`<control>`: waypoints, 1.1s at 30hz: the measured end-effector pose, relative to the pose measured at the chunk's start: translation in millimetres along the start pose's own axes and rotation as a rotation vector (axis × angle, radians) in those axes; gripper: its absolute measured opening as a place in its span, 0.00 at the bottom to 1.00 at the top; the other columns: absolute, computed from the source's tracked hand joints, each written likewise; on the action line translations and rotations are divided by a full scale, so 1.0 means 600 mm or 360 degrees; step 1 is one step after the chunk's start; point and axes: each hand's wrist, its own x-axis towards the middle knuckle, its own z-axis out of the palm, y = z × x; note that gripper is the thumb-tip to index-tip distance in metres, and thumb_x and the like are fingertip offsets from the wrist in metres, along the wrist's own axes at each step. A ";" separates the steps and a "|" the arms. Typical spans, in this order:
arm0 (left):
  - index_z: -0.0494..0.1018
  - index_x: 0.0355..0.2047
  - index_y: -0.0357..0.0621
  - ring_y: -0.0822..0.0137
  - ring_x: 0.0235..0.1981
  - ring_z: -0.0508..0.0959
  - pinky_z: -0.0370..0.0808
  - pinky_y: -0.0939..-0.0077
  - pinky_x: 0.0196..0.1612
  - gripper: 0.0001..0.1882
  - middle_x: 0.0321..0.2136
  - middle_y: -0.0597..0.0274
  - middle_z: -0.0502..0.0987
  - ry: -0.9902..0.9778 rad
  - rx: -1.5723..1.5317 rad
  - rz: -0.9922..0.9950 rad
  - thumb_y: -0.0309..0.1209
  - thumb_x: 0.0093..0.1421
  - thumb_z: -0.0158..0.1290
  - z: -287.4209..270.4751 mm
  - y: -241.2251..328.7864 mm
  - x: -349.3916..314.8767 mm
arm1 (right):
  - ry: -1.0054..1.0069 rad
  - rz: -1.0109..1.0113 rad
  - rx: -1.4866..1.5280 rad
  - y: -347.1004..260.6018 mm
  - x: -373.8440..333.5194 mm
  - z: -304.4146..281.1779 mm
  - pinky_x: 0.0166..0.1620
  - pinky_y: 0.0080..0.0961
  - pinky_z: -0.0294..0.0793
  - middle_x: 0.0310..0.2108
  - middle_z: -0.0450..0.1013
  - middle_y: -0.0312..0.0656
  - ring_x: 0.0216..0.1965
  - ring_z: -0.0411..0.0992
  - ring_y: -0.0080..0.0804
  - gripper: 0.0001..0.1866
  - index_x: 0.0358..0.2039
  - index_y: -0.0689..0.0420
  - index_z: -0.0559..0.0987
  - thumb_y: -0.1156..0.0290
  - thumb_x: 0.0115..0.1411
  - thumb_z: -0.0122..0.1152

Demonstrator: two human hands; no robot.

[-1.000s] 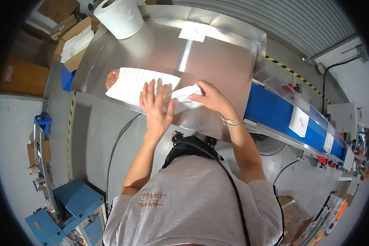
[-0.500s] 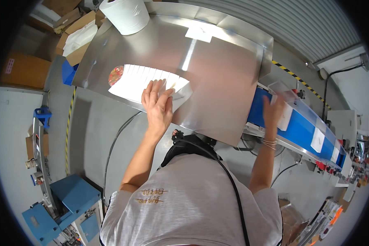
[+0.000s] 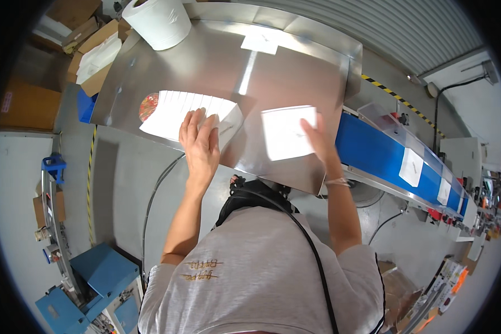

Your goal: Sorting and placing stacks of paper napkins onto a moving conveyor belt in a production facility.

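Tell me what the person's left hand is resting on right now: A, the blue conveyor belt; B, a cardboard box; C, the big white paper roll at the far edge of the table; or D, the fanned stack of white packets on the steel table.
D: the left hand lies flat on the fanned stack of white packets on the steel table, well clear of the paper roll and the blue conveyor belt.

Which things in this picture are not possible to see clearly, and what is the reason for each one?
1. Head view: the white sheet stack is partly covered by the left hand.
2. The round red item is mostly hidden under that stack.
3. The right hand is motion-blurred on the single white sheet; its grip is unclear.
4. The white labels on the blue conveyor are too small.
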 end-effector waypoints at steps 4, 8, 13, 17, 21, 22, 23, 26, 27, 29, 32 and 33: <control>0.76 0.42 0.44 0.48 0.56 0.65 0.62 0.55 0.57 0.17 0.51 0.53 0.70 0.0040 -0.0049 -0.0016 0.18 0.50 0.56 0.003 0.001 0.002 | 0.0771 0.0128 -0.0600 0.148 0.014 -0.198 0.41 0.31 0.71 0.33 0.74 0.46 0.34 0.71 0.35 0.26 0.35 0.66 0.73 0.49 0.59 0.58; 0.78 0.39 0.43 0.48 0.56 0.65 0.63 0.55 0.56 0.16 0.50 0.54 0.71 0.0048 -0.0065 0.0033 0.17 0.49 0.56 0.001 0.004 0.005 | 0.1293 -0.0149 -0.1630 0.119 -0.019 -0.276 0.49 0.43 0.68 0.39 0.73 0.60 0.43 0.71 0.55 0.35 0.46 0.67 0.73 0.47 0.52 0.63; 0.79 0.37 0.45 0.48 0.59 0.63 0.55 0.51 0.60 0.15 0.53 0.54 0.70 -0.0009 -0.0106 0.0040 0.18 0.49 0.56 0.004 0.002 0.002 | 0.0615 -0.0682 -0.1255 0.019 0.007 -0.122 0.49 0.39 0.68 0.47 0.70 0.52 0.45 0.70 0.49 0.29 0.50 0.59 0.71 0.59 0.51 0.67; 0.79 0.37 0.46 0.47 0.61 0.59 0.50 0.50 0.63 0.14 0.55 0.53 0.67 -0.0114 -0.0104 0.0069 0.20 0.48 0.57 -0.009 0.008 0.005 | -0.0613 -0.0648 -0.0384 -0.083 0.023 0.077 0.54 0.33 0.66 0.53 0.67 0.44 0.55 0.64 0.40 0.26 0.50 0.54 0.72 0.68 0.50 0.67; 0.76 0.44 0.45 0.46 0.63 0.55 0.45 0.49 0.64 0.18 0.59 0.47 0.62 -0.0135 -0.0124 0.0053 0.28 0.52 0.58 -0.015 0.015 0.019 | -0.0859 -0.0995 -0.0665 -0.063 0.062 0.131 0.58 0.35 0.62 0.55 0.65 0.45 0.60 0.59 0.42 0.25 0.48 0.57 0.71 0.72 0.48 0.67; 0.73 0.48 0.44 0.45 0.62 0.57 0.48 0.49 0.63 0.19 0.58 0.46 0.62 -0.0091 -0.0061 0.0046 0.30 0.54 0.56 -0.007 0.006 0.021 | -0.0677 -0.1322 -0.0730 -0.042 0.068 0.128 0.53 0.32 0.67 0.49 0.69 0.45 0.53 0.66 0.37 0.21 0.44 0.59 0.71 0.72 0.50 0.67; 0.73 0.48 0.43 0.45 0.61 0.58 0.51 0.50 0.62 0.19 0.57 0.46 0.63 -0.0045 -0.0059 -0.0015 0.29 0.54 0.56 -0.005 -0.007 0.017 | -0.0787 -0.0792 -0.0374 -0.053 0.052 0.119 0.50 0.29 0.69 0.46 0.70 0.43 0.49 0.68 0.32 0.19 0.43 0.60 0.71 0.72 0.52 0.66; 0.74 0.45 0.43 0.46 0.57 0.63 0.60 0.54 0.58 0.17 0.53 0.50 0.68 -0.0014 -0.0015 -0.0043 0.21 0.53 0.55 -0.012 -0.027 0.014 | -0.0447 -0.0102 0.0300 -0.021 0.010 0.066 0.40 0.20 0.70 0.36 0.72 0.35 0.36 0.68 0.19 0.14 0.42 0.60 0.72 0.68 0.58 0.63; 0.75 0.44 0.44 0.46 0.57 0.63 0.60 0.55 0.58 0.17 0.52 0.51 0.68 -0.0005 -0.0017 -0.0049 0.19 0.53 0.54 -0.014 -0.030 0.011 | -0.0198 0.0011 0.0495 -0.017 -0.003 0.044 0.40 0.20 0.70 0.37 0.72 0.35 0.36 0.68 0.20 0.15 0.42 0.60 0.73 0.67 0.58 0.63; 0.76 0.42 0.44 0.48 0.56 0.64 0.61 0.56 0.58 0.16 0.52 0.52 0.69 0.0006 -0.0023 -0.0086 0.18 0.52 0.54 -0.014 -0.026 0.009 | 0.0256 0.0071 0.0261 0.028 -0.003 -0.038 0.41 0.18 0.70 0.38 0.72 0.35 0.37 0.68 0.18 0.13 0.43 0.59 0.73 0.67 0.61 0.60; 0.77 0.40 0.43 0.48 0.56 0.65 0.62 0.55 0.57 0.16 0.51 0.53 0.70 0.0057 -0.0120 0.0011 0.17 0.50 0.55 -0.001 -0.015 0.020 | 0.0454 -0.0265 -0.0478 0.282 0.034 -0.288 0.51 0.38 0.67 0.55 0.68 0.49 0.52 0.68 0.38 0.25 0.49 0.59 0.72 0.50 0.65 0.48; 0.77 0.40 0.43 0.48 0.56 0.65 0.62 0.55 0.57 0.16 0.50 0.54 0.71 0.0058 -0.0093 -0.0004 0.17 0.49 0.55 -0.003 -0.021 0.014 | 0.0582 0.0145 -0.0763 0.225 0.023 -0.287 0.52 0.38 0.67 0.56 0.66 0.51 0.54 0.66 0.42 0.30 0.52 0.61 0.69 0.47 0.62 0.51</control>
